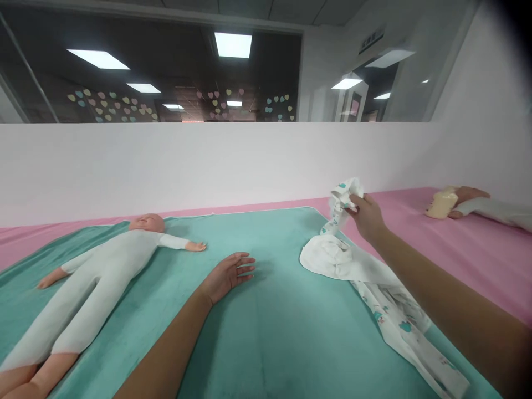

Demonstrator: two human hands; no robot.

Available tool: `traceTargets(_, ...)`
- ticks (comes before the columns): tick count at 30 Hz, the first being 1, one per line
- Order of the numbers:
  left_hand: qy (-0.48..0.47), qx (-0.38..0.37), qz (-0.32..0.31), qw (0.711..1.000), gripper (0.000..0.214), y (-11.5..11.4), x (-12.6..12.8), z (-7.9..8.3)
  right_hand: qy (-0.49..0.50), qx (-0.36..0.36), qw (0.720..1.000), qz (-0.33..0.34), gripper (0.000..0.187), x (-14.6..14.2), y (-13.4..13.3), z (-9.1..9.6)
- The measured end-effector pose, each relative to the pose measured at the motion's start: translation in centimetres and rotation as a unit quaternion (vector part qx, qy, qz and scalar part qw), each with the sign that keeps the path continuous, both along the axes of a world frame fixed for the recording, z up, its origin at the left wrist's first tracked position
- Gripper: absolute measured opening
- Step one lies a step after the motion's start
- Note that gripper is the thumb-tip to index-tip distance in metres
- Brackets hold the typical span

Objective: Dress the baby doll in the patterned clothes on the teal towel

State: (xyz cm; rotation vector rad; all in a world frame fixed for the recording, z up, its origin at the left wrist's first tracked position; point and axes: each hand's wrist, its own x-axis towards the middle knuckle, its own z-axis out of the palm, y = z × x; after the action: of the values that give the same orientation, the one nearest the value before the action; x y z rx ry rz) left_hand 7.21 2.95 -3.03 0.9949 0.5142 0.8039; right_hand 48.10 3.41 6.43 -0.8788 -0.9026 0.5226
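My right hand [368,216] pinches one end of a white baby garment [394,299] with green prints and lifts that end off the surface. The rest of the garment lies crumpled on the green blanket [257,343], a plain white part folded over the printed part. My left hand [230,275] is held low over the middle of the blanket, fingers apart and holding nothing. To its left a baby doll [112,260] in a white body lies on its back, arms spread, head toward the wall.
Pink cloth [469,255] shows beyond the green blanket. At the far right lie a pale yellow bottle [441,204] and part of another doll [474,195]. A white wall [249,166] with a window [166,72] above it borders the back.
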Motion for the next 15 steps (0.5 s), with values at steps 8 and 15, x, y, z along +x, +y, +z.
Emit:
traceTargets(8, 0.003, 0.008, 0.002, 1.000, 0.024, 0.1, 0.1, -0.2, -0.146, -0.243, 0.957, 0.064, 0.028, 3.2, 0.5, -3.8)
traceTargets(15, 0.006, 0.022, 0.001, 1.000, 0.023, 0.2, 0.0, -0.7, -0.272, -0.375, 0.884, 0.057, 0.036, 3.0, -1.9, -6.9)
